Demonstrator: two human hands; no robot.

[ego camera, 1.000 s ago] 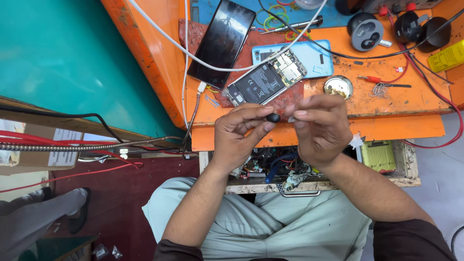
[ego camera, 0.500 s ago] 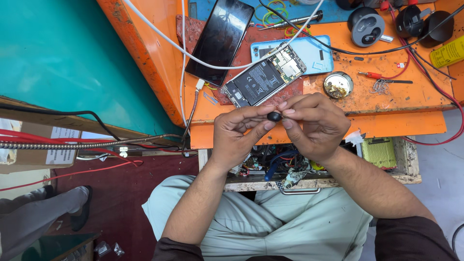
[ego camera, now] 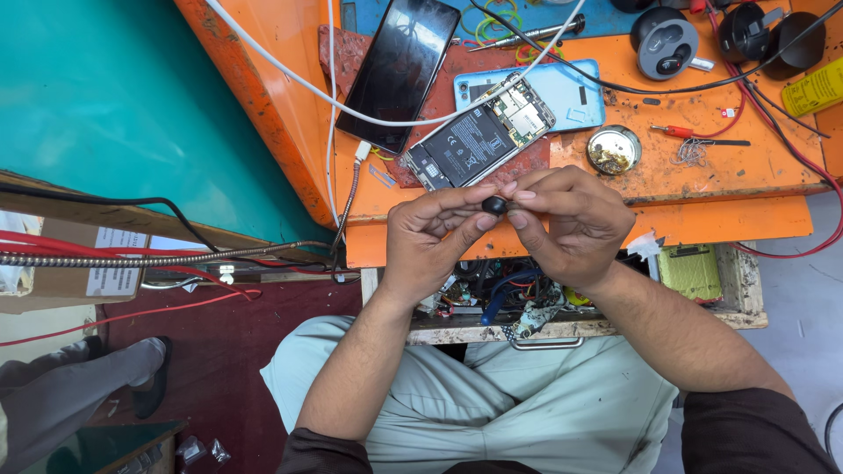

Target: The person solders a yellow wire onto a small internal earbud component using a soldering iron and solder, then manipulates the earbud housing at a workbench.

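Pinching a small black earbud [ego camera: 494,204], both hands' fingers [ego camera: 465,219] close beside a yellow package [ego camera: 812,88].

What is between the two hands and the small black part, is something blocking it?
Nothing visible. The left hand and right hand both pinch the small black part directly, fingertips touching it, above the opened phone.

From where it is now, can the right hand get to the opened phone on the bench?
Probably yes. The opened phone lies just beyond the right hand with nothing between them, but that hand and the left hand both pinch a small black part, so its fingers are occupied.
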